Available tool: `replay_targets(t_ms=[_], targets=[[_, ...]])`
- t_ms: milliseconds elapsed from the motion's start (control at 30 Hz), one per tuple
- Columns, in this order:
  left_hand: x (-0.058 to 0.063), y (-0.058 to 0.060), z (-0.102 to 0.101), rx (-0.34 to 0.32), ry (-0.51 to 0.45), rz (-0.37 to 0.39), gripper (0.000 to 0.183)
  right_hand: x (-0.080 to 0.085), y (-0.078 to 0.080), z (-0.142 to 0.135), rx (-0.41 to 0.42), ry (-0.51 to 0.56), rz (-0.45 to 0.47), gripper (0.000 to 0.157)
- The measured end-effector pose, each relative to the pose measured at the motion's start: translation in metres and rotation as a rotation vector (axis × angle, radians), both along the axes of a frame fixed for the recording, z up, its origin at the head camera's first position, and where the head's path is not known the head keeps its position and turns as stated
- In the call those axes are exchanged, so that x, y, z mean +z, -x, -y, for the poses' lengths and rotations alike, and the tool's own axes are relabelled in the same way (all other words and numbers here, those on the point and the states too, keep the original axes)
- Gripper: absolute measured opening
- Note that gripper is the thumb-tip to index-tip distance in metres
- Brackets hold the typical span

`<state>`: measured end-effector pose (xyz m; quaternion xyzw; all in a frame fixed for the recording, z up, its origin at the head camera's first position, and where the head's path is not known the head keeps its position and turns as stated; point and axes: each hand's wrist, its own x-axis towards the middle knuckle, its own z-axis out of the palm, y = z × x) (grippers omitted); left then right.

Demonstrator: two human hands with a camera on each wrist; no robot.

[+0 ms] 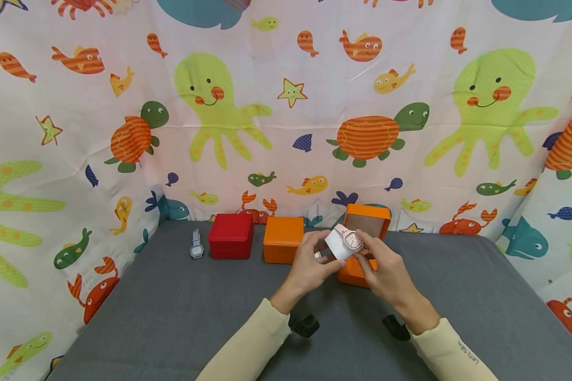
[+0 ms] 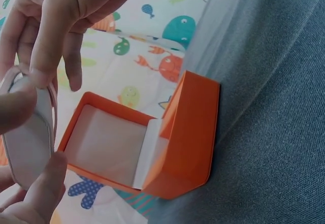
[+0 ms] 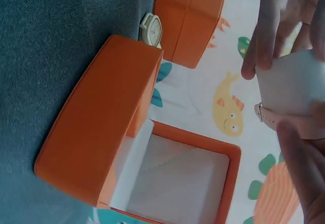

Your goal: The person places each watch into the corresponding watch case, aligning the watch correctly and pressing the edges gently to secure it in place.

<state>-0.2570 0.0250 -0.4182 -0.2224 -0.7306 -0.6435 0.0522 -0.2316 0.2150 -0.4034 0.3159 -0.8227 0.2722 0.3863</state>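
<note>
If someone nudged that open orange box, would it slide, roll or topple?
The open orange box probably wouldn't roll, given its flat sides. A push low down might slide it, though the woven-looking grey cloth beneath could drag. Pushing its raised lid seems likelier to tip it, since that rises at the back.

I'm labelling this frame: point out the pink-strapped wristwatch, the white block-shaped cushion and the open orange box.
Pink-strapped wristwatch [image 1: 352, 241], head view: on its dial.
White block-shaped cushion [image 1: 335, 246], head view: on its bare side.
Open orange box [image 2: 192, 132], left wrist view: on the outer wall of its base.
</note>
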Motion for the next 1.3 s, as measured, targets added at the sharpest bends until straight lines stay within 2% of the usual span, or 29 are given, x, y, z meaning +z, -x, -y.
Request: replay_targets(t_ms=[200, 300, 467, 567, 700, 933, 1033, 1300], targets=[[0.000, 0.000, -0.001, 0.065, 0.007, -0.059, 0.070, -0.004, -0.001, 0.006, -0.100, -0.015, -0.056, 0.058], [0.000, -0.001, -0.001, 0.077, 0.017, -0.077, 0.069, -0.004, -0.002, 0.008, -0.107, 0.015, -0.044, 0.052], [0.001, 0.001, 0.003, 0.074, 0.037, -0.090, 0.068, -0.003, -0.004, 0.009, -0.046, 0.103, 0.103, 0.048], [0.004, 0.004, 0.009, 0.038, 0.053, -0.082, 0.069, 0.001, -0.003, 0.004, 0.042, 0.155, 0.238, 0.043], [0.010, 0.008, 0.017, -0.060, 0.079, -0.042, 0.071, 0.007, -0.001, -0.008, 0.148, 0.168, 0.410, 0.037], [0.015, 0.011, 0.029, -0.210, 0.121, -0.014, 0.072, 0.012, 0.004, -0.020, 0.272, 0.137, 0.684, 0.058], [0.016, 0.011, 0.031, -0.250, 0.127, -0.005, 0.072, 0.012, 0.006, -0.022, 0.307, 0.118, 0.732, 0.064], [0.019, 0.010, 0.033, -0.307, 0.136, 0.000, 0.069, 0.012, 0.005, -0.027, 0.351, 0.136, 0.768, 0.068]])
